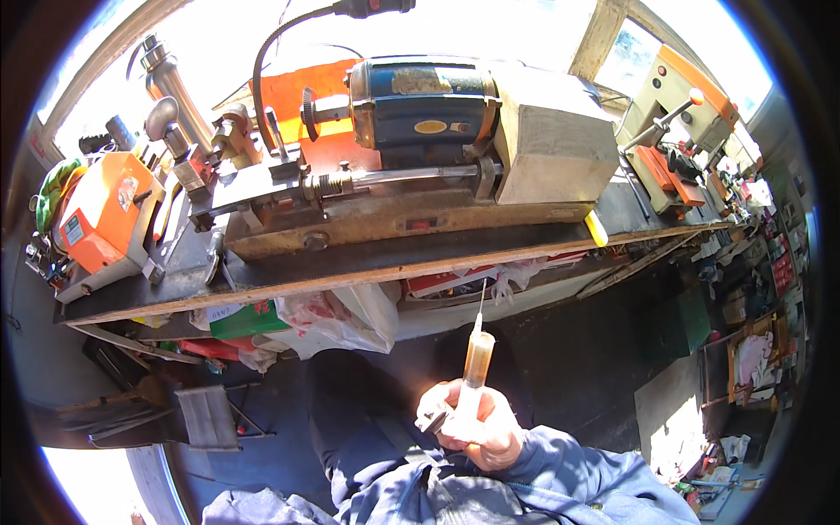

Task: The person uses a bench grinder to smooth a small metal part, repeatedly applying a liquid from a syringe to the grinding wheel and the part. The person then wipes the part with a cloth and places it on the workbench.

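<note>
— What does the person hold?

— A syringe (477,360), upright, with its needle pointing up toward the bench (367,262). Its barrel carries a brownish liquid. It sits low in the middle of the view, in front of the bench's edge and well below the machine (420,166).

— Which hand has it?

— The right hand (481,424) is wrapped around the lower part of the barrel, fingers closed on it. A blue sleeve (577,477) runs from that hand to the lower right.

— And the left hand?

— It cannot be told. Something small and grey shows just left of the fist, by the plunger end, but no second hand can be made out clearly, so its state is unknown.

— What is on the bench?

— A small lathe-like machine with a dark blue motor on top and a grey metal box (556,131) at its right end. An orange machine (101,219) stands at the left end, and another with orange parts (678,131) sits far right.

— Under the bench?

— Plastic bags (337,319) and a green box (245,319) are tucked on a shelf just beneath the top.
</note>
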Demonstrator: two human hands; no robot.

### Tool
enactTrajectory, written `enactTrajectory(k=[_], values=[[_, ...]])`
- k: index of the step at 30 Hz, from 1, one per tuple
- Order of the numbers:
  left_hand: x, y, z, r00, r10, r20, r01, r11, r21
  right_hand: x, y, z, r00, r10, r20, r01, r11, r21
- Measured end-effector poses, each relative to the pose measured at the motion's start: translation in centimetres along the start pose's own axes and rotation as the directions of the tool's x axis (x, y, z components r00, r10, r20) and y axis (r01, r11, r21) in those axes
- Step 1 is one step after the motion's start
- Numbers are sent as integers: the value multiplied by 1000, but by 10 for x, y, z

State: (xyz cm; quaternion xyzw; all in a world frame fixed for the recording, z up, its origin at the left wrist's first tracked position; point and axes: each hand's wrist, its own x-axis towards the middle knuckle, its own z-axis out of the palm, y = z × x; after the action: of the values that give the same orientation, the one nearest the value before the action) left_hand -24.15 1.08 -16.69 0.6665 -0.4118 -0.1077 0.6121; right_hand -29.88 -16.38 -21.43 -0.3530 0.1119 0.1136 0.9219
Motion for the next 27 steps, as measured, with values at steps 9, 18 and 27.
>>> enactTrajectory(k=[9, 18, 27], values=[[-5, 5, 2, 1000, 10, -2, -10, 1000, 7, -2, -1, 2, 1000, -4, 22, 3, 999, 45], [-3, 4, 1, 1000, 4, -7, -4, 1000, 14, -1, 0, -1, 998, -27, 62, 23, 998, 59], [0, 6, 6, 1000, 5, -7, -5, 1000, 16, -1, 3, 0, 999, -44, 4, 44, 998, 34]])
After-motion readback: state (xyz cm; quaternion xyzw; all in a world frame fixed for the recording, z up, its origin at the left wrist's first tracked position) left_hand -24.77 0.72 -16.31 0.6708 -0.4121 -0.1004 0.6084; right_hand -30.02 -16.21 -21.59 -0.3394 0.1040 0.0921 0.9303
